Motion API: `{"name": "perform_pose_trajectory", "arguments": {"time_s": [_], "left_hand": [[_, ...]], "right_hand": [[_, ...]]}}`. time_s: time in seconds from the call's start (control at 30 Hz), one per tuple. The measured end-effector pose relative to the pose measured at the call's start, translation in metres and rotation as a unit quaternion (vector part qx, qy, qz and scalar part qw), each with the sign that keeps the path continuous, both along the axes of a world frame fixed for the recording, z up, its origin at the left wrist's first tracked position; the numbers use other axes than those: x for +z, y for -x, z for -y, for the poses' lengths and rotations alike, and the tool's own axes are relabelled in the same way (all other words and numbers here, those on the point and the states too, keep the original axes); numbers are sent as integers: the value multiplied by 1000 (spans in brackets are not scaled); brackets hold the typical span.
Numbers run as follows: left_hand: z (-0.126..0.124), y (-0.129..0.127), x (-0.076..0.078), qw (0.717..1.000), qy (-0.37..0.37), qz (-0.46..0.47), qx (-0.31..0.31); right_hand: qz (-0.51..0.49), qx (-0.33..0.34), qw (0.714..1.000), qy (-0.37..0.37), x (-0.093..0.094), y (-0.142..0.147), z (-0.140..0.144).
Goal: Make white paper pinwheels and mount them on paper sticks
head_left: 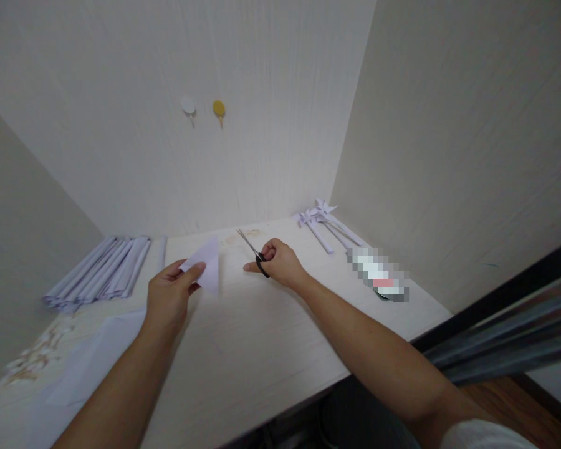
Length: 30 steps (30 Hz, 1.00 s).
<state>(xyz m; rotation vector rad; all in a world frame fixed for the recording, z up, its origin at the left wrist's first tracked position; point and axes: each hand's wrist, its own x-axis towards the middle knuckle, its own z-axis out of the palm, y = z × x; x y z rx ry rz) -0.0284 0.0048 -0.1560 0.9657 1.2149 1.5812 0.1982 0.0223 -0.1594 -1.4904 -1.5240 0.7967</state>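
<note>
A folded triangle of pale paper is pinched between the thumb and fingers of my left hand, held up over the table. In my right hand is a pair of scissors with black handles. Its slim metal blades point up and to the left, nearly together, and a finger stretches out below the handle. The blades and the paper are apart. Under my left forearm lie loose white sheets, partly hidden by the arm.
Several rolled paper tubes lie in a pile at the left, one more beside them. Paper pinwheels on sticks rest at the back right, near a blurred-out phone. Walls enclose the table; two hooks hang on the back wall.
</note>
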Motion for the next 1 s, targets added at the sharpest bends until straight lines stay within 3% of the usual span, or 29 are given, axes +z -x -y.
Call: {"name": "perform_pose_trajectory", "arguments": {"time_s": [0.23,0.47,1.0], "left_hand": [[-1,-1,1,999,-41,28,-23],[-2,0,-2,999,-32,23,-17],[-1,5,2,999,-38,3,-14]], "right_hand": [[-10,22,998,51,-5,1,0],[34,64,990,119,-8,2,-1],[94,106,978,155,10,7,11]]}}
